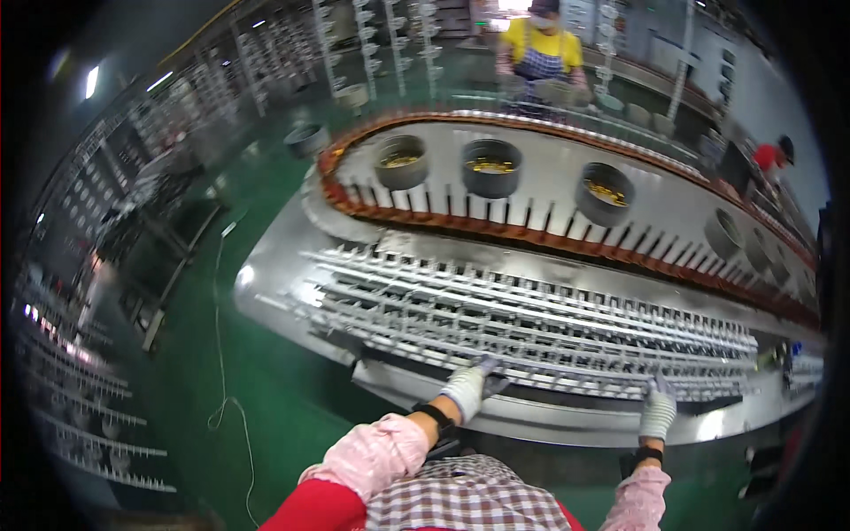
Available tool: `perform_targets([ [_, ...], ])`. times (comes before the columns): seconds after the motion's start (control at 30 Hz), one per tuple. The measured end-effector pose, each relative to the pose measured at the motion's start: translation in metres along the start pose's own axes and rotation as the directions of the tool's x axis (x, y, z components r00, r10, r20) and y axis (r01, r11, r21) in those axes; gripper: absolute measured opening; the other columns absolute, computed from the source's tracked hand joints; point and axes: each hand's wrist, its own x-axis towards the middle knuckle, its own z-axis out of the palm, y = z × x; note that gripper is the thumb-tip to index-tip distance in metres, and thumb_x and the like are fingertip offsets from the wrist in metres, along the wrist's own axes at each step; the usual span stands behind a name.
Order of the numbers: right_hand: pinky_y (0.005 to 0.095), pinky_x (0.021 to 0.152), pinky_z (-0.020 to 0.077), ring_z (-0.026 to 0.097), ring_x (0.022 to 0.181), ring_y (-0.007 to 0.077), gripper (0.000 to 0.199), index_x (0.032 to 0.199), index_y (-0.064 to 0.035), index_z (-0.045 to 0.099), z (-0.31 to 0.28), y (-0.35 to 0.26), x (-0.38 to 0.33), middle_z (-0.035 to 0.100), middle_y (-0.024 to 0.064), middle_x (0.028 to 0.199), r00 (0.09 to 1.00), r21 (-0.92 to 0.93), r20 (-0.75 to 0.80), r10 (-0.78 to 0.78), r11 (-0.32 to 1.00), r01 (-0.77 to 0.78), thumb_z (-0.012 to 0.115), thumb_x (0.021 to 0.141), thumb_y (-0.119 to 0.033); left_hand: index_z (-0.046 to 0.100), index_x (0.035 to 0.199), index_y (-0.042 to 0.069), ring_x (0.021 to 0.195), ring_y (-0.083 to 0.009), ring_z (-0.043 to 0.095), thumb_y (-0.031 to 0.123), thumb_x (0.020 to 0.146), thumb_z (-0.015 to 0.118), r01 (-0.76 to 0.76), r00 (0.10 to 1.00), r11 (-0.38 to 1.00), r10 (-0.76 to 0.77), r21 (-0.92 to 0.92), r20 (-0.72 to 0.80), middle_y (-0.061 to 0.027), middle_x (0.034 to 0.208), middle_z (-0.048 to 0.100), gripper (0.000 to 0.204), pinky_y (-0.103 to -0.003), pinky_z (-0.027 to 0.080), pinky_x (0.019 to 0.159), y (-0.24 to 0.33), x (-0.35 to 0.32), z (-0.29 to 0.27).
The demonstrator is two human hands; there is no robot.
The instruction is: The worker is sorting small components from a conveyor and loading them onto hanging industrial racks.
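Observation:
Long white racks with rows of small prongs or clips (531,332) lie side by side on the metal table in front of me. My left hand (467,388), in a striped glove with grey fingertips, is closed on the near edge of the front rack, left of its middle. Farther right along that same edge, my right hand (658,409), gloved alike, also grips the rack. Both hands' fingertips partly blend into the rack's bars, so their exact hold is hard to see.
Behind the racks runs an oval conveyor with an orange-brown rim (496,228) and dark upright pins. Grey tubs (491,181) of gold-coloured small parts stand inside its loop. A person in yellow (542,53) is across it, another in red (768,159) at right. A cord (219,327) trails over the green floor.

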Motion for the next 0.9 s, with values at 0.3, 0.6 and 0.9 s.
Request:
perform_targets([
  [0.3,0.0328,0.087,0.0368,0.045,0.098,0.0217,0.034,0.113,-0.0063,0.050,-0.029,-0.090,-0.023,0.045,0.0104,0.113,0.878,0.618,-0.275,0.391,0.771,-0.150,0.051,0.081,-0.016,0.046,0.109,0.004,0.084,-0.0194,0.057,0.025,0.083,0.055,0.172,0.957,0.902,-0.249,0.397,0.150,-0.0095,0.097,0.056,0.036,-0.033,0.051,0.071,0.055,-0.069,-0.047],
  [0.6,0.0399,0.076,0.0431,0.054,0.085,0.0338,0.024,0.094,-0.0049,0.057,-0.036,-0.275,0.017,0.057,0.0162,0.096,0.987,0.424,-0.128,-0.095,0.895,0.141,0.058,0.073,-0.015,0.053,0.098,0.004,0.061,-0.0154,0.056,0.029,0.083,0.053,-0.325,0.946,0.773,0.271,0.545,0.180,-0.0083,0.083,0.060,0.030,-0.025,0.047,0.054,0.238,-0.070,-0.070],
  [0.9,0.0391,0.049,0.0409,0.052,0.052,0.0303,0.011,0.065,-0.0088,0.053,-0.021,-0.289,0.029,0.054,0.0108,0.063,0.966,0.189,-0.240,-0.092,0.972,0.140,0.051,0.075,-0.013,0.042,0.118,0.006,0.071,-0.0155,0.057,0.020,0.087,0.045,-0.521,0.820,0.540,0.531,0.661,0.213,-0.0062,0.097,0.057,0.034,-0.026,0.046,0.059,0.325,0.064,-0.046],
])
